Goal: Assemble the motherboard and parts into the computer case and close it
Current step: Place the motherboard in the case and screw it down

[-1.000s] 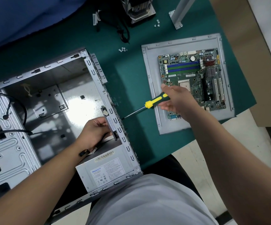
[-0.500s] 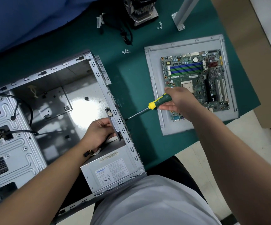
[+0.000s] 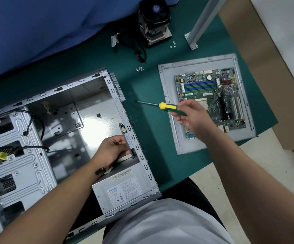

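Note:
The open grey computer case (image 3: 37, 175) lies on its side on the green mat, with a power supply (image 3: 123, 191) in its near right corner. My left hand (image 3: 112, 150) is inside the case and grips a small flat part (image 3: 128, 140) against the rear wall. My right hand (image 3: 192, 115) holds a yellow and green screwdriver (image 3: 167, 106) in the air, its tip pointing left, clear of the case. The motherboard (image 3: 211, 97) rests on the grey side panel (image 3: 167, 103) to the right.
A CPU cooler (image 3: 155, 23) with black cables stands at the back of the mat. Two small clusters of screws (image 3: 139, 69) (image 3: 173, 44) lie near it. A metal post (image 3: 200, 23) rises at the back right. Brown cardboard (image 3: 273, 85) borders the mat's right side.
My right hand has lifted the screwdriver up and away from the case's rear wall, so its tip now hangs free over the mat. My left hand keeps its hold.

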